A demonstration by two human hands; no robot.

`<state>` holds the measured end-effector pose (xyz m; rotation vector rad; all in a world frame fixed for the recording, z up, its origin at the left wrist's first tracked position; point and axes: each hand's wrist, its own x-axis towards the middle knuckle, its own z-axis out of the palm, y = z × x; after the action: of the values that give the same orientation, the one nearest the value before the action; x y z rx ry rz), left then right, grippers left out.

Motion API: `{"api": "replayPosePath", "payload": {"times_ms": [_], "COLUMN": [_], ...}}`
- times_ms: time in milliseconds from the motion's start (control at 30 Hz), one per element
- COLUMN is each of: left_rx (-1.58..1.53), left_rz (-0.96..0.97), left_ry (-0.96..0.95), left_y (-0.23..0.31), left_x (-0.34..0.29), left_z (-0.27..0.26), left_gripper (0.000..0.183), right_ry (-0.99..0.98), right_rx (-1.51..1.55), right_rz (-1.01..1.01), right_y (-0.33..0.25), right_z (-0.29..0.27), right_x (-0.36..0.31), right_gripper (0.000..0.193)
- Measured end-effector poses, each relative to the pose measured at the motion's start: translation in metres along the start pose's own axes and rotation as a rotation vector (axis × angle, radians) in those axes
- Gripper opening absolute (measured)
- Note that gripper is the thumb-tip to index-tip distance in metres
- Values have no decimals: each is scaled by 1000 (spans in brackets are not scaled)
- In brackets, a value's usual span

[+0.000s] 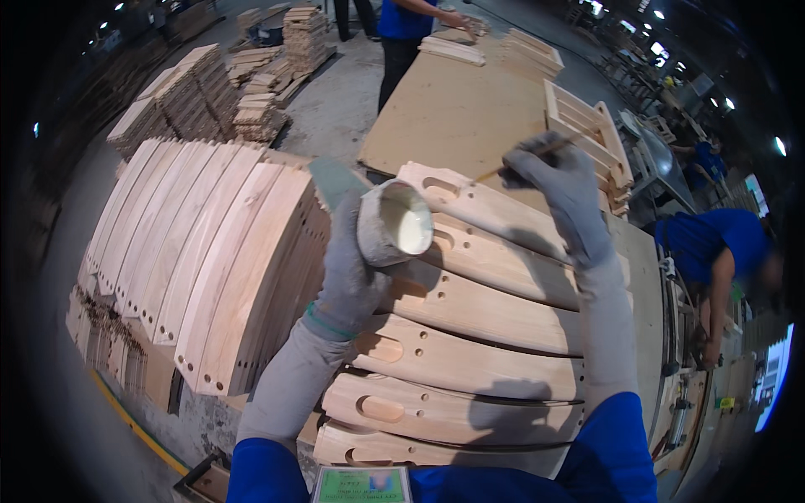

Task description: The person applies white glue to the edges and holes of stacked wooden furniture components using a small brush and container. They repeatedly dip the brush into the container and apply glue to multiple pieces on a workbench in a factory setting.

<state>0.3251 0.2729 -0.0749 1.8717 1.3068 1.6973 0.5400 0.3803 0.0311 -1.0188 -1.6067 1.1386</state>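
My gloved left hand is wrapped round a small whitish cup, tilted so its mouth faces up and right. White liquid like glue lies inside it. Between the fingers of my gloved right hand is a thin stick; whether it carries bristles is too small to tell. Its tip points left, close to the slotted end of the farthest curved wooden board. Several such boards lie side by side below my hands, each with an oval slot and small round holes at its left end.
A large stack of curved wooden slats stands to the left. Beyond the boards is a tan tabletop with wooden frames along its right edge. Co-workers in blue stand at the far end and at the right.
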Motion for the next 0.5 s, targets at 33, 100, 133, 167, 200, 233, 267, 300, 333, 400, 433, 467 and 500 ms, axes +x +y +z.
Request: {"api": "replayPosePath", "payload": {"times_ms": [33, 100, 133, 167, 200, 233, 267, 300, 333, 400, 433, 467, 500], "left_rx": [-27, -141, -283, -569, -810, -1026, -1197, -1316, -1424, -1492, -1486, -1419, -1272], "left_rz": [-2, -50, -116, -249, -376, -498, -583, -638, -677, -665, -639, -577, -465], "left_ry": [-9, -18, -22, -15, -10, 10, 5, -2, -10, -23, -37, -46, -67], "left_y": [-1, -3, 1, 5, 8, 10, 11, 11, 12, 12, 11, 11, 11], "left_x": [0, -1, 1, 3, 5, 7, 9, 10, 12, 12, 12, 11, 10], "left_z": [2, 6, 7, 10, 10, 10, 10, 9, 8, 8, 9, 9, 11], "left_gripper": [76, 75, 72, 69, 67, 64, 61, 58, 56, 50, 48, 45, 42], "right_ry": [-70, -194, -212, -229, -247, -284, -269, -254, -239, -112, -43, 28, 20], "right_rx": [3, 37, 10, -17, -44, -49, 20, 90, 156, 400, 567, 735, 771], "right_rz": [-4, 10, -7, -23, -38, -7, 12, 31, 44, 66, 122, 177, 227], "right_y": [-9, -10, -8, -4, -1, -1, 1, 5, 8, 10, 9, 9, 12], "right_z": [4, 14, 17, 21, 24, 26, 29, 32, 34, 32, 30, 29, 25], "right_x": [-14, -33, -38, -41, -44, -45, -47, -50, -50, -47, -46, -44, -42], "right_gripper": [17, 16, 16, 15, 15, 14, 14, 13, 12, 15, 17, 19, 22]}}
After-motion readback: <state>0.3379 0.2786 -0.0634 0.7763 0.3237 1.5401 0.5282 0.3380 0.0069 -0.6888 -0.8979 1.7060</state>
